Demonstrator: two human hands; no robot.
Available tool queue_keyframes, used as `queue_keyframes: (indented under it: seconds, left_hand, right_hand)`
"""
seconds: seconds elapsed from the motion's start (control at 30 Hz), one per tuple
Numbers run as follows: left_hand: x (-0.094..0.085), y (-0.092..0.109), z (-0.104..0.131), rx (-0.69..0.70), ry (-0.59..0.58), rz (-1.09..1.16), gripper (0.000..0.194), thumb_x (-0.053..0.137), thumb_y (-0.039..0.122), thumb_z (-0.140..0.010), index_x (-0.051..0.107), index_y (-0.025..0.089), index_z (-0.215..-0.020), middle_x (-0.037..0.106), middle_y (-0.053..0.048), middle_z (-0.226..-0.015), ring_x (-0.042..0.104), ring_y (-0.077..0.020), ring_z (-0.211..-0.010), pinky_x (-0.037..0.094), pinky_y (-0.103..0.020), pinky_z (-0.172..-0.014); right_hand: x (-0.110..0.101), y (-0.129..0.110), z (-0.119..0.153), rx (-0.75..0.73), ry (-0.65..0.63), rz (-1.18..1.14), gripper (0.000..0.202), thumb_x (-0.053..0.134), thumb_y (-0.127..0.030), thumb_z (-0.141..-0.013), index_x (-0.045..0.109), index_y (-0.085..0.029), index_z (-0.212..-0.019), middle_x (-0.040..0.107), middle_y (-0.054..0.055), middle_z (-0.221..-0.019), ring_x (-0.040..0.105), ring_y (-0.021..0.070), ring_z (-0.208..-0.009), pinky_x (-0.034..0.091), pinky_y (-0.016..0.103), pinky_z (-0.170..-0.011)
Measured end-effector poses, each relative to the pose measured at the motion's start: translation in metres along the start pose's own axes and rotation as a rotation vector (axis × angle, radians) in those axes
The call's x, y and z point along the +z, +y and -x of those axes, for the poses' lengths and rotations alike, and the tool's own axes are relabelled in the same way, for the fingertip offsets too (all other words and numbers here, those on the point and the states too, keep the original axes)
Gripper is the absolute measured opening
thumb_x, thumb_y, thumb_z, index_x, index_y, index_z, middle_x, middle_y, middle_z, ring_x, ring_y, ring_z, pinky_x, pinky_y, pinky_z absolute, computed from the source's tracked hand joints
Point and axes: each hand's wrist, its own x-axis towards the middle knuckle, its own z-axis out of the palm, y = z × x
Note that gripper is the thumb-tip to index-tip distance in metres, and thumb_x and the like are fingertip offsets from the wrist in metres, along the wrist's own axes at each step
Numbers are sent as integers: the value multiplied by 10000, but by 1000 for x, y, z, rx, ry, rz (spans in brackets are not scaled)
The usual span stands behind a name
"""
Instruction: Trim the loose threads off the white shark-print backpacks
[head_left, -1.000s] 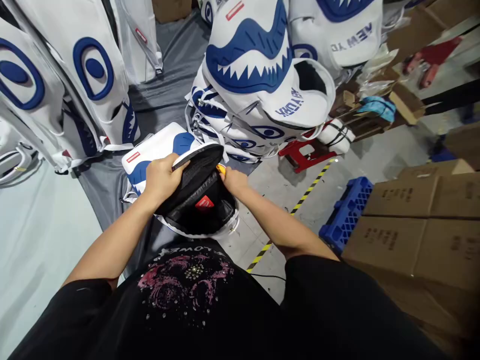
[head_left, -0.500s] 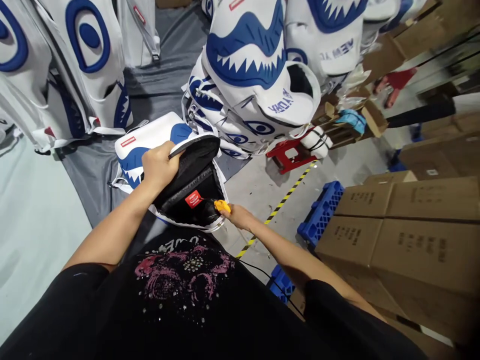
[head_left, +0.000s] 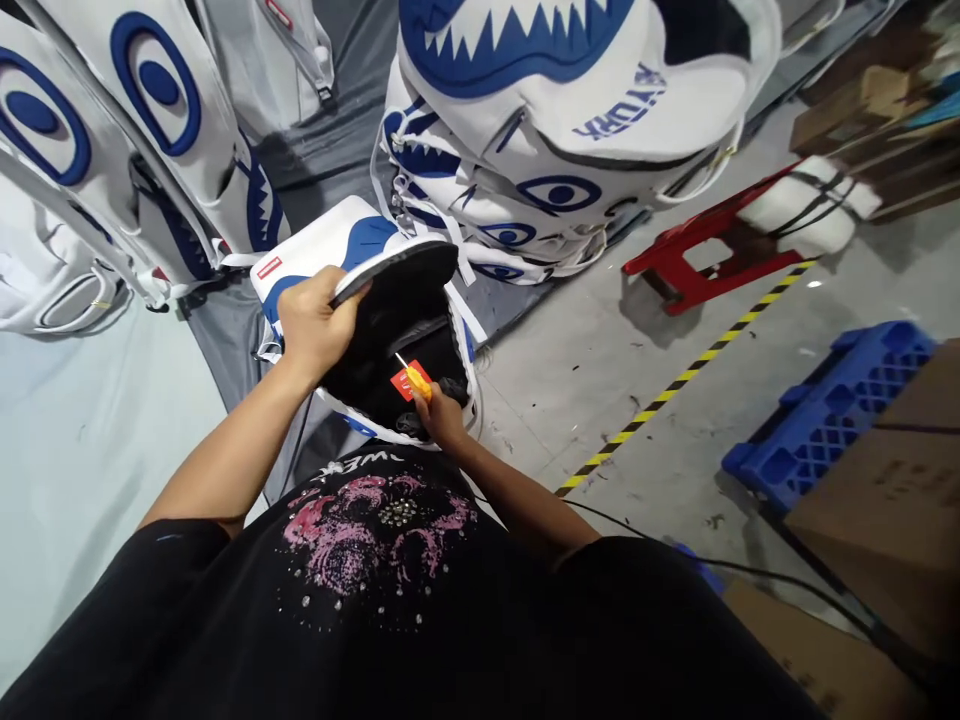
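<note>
**Grey concrete floor, bags stacked all round**

Left hand [head_left: 319,322] clamped on the open black flap [head_left: 397,268] of a white-and-blue bag [head_left: 352,235] lying on grey sheeting [head_left: 225,340]. Right hand [head_left: 442,415] closed round an orange-handled tool [head_left: 417,378], tip at the red label [head_left: 403,383] inside. Same-pattern bags [head_left: 562,100] piled behind. Red stool [head_left: 697,255], yellow-black floor tape [head_left: 675,385], blue pallet [head_left: 832,410], cardboard boxes [head_left: 885,500] to the right.

Red label [head_left: 406,381] partly hidden; its print too small.

White bags [head_left: 570,130] with blue shark-teeth and eye prints, black bag lining [head_left: 382,345], red stool [head_left: 697,250], yellow-black floor tape [head_left: 675,385].
</note>
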Motion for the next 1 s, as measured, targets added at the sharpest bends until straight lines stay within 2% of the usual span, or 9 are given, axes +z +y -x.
queue_keyframes:
  seconds: [0.27, 0.43, 0.5, 0.6, 0.7, 0.77, 0.87, 1.0]
  left_hand:
    - [2, -8, -4, -14, 43, -1, 268, 565, 408, -872, 587, 203, -702, 543, 3, -618, 561, -151, -632, 408, -282, -644]
    - [0, -11, -6, -13, 25, 39, 250, 571, 400, -881, 607, 198, -737, 543, -6, -650, 577, -164, -685, 431, -298, -696]
    - [0, -13, -9, -2, 6, 43, 227, 586, 391, -872, 614, 200, -752, 547, -11, -662, 580, -170, -704, 432, -300, -707]
    - [4, -17, -16, 11, -19, 64, 215, 604, 396, -858, 618, 204, -763, 552, -19, -674, 586, -181, -721, 430, -305, -719]
    - [11, -22, -19, 1, -25, 102, 233, 603, 422, -858, 627, 205, -779, 564, -27, -681, 598, -196, -743, 429, -304, -729]
    - [15, -25, -18, -13, -41, 125, 240, 603, 430, -858, 632, 201, -792, 574, -32, -689, 604, -204, -766, 427, -303, -735]
    - [18, -28, -16, -29, -79, 143, 235, 607, 425, -861, 636, 198, -812, 584, -36, -712, 610, -215, -815, 426, -305, -753]
    - [19, -35, -16, -39, -102, 142, 233, 616, 423, -870, 637, 196, -817, 587, -35, -736, 614, -210, -825, 429, -307, -782]
  right_hand:
    - [2, 3, 2, -25, 129, -23, 402, 399, -404, -1019, 552, -128, -1269, 737, 123, -1016, 702, 233, -882, 412, 242, -705]
    - [0, -9, -3, -41, 145, 8, 395, 386, -381, -1031, 551, -102, -1255, 735, 148, -1012, 697, 221, -888, 417, 237, -712]
    - [-11, -16, -3, -19, 131, 30, 396, 373, -397, -1037, 548, -112, -1249, 738, 142, -983, 696, 220, -872, 417, 243, -700]
    - [-41, -19, 9, 51, 112, 90, 415, 391, -477, -1023, 561, -141, -1197, 736, 129, -930, 696, 234, -845, 420, 260, -674]
    - [-75, -7, 31, 129, 130, 166, 407, 423, -495, -1005, 575, -158, -1173, 732, 135, -933, 696, 256, -861, 440, 284, -690]
    - [-91, 4, 39, 186, 147, 160, 401, 410, -469, -1010, 579, -156, -1196, 730, 141, -948, 696, 267, -876, 462, 305, -718]
    - [-98, 14, 23, 176, 164, 15, 433, 411, -451, -1009, 558, -156, -1289, 720, 138, -1050, 687, 269, -965, 498, 328, -793]
    - [-94, 17, -32, 18, 193, -175, 433, 452, -423, -988, 584, -141, -1290, 699, 123, -1129, 661, 249, -1035, 509, 343, -878]
